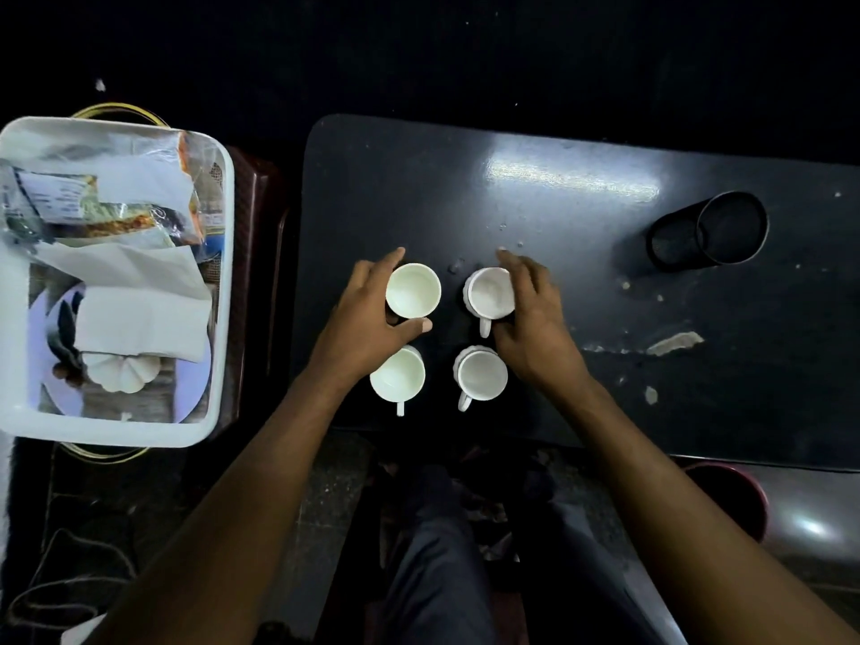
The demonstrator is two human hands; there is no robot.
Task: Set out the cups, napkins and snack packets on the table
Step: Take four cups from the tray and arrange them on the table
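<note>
Cups, four, white, upright in a square on the desk [581, 216]: far-left cup [413, 290] in left hand [367, 318] grip, far-right cup [491, 293] in right hand [535, 318] grip; napkins [144, 318] and packets [116, 211] in tray [223, 281] beside.

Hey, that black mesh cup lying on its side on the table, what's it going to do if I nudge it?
The black mesh cup lies on its side, so it probably rolls, likely in a curve if it tapers. It looks like thin open mesh and seems empty, so probably light and easily shoved. The table looks glossy, so it may also slide.
</note>
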